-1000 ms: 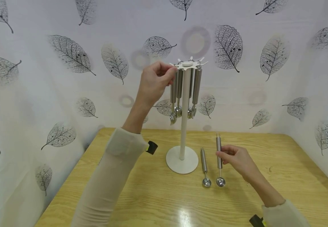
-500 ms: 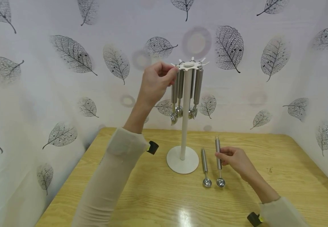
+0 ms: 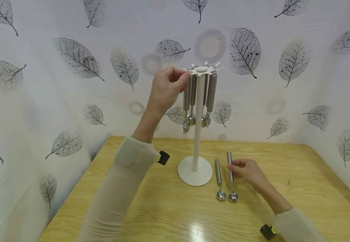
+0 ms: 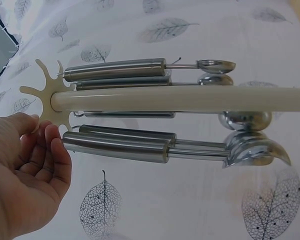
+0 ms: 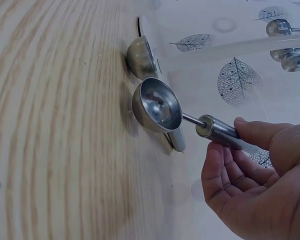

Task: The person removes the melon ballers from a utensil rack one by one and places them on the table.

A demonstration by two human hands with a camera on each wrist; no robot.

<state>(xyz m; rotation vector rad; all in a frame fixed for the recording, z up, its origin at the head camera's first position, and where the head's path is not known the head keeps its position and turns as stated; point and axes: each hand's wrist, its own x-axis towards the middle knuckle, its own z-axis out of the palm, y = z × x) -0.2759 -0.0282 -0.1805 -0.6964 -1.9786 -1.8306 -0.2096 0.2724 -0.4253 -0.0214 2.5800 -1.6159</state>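
Note:
A white utensil stand [image 3: 197, 134] rises from a round base [image 3: 203, 174]. My left hand [image 3: 167, 85] pinches an arm of its hooked top plate [image 4: 46, 97] between thumb and index finger. Several steel scoops [image 4: 115, 146] hang from the hooks, handles up and bowls down. Low over the table at the right, my right hand [image 3: 249, 171] pinches the handle of a steel scoop [image 5: 157, 107] between thumb and fingers. That scoop has a round bowl, pointing toward me, and a ring at its far end. Another steel scoop [image 3: 218, 173] lies on the table just left of it.
The wooden table [image 3: 162, 215] runs back to a pale cloth [image 3: 271, 87] printed with leaves, which also hangs at both sides. The stand's base is just left of the lying scoop.
My right hand has moved left and slightly toward me, bringing its scoop closer to the lying one. My left hand keeps its hold on the stand's top.

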